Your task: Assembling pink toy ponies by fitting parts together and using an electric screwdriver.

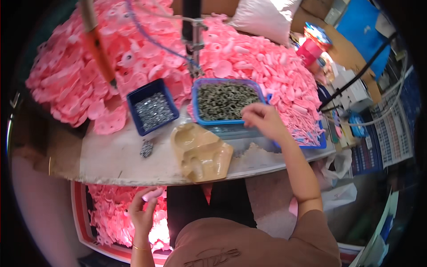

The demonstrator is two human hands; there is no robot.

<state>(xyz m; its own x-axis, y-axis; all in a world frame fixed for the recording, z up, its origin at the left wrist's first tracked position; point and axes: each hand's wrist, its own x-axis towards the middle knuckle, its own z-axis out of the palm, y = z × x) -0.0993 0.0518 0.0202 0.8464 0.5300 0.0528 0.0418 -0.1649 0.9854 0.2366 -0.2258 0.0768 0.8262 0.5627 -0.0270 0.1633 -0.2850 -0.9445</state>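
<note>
Pink piece (153, 194): it is in the left hand, outside the front edge of the table (106, 155), toward the left part of this edge.
Left hand (143, 210): the thumb and bent fingers pinch the pink piece, above a box of pink parts (109, 218).
Right hand (261, 119): it is over the right side of the blue tray (224, 122); the fingers are bent and blurred, so I cannot tell whether they pinch something.
Blue tray: it carries many small dark parts (229, 99), near the middle of the table.
Dark blue bin (154, 129): it stands left of the tray and contains small silvery parts (154, 110).
Tan block (209, 161): it lies with hollows upward, close to the table's front edge.
Pink heap (147, 58): it covers the table's back edge.
</note>
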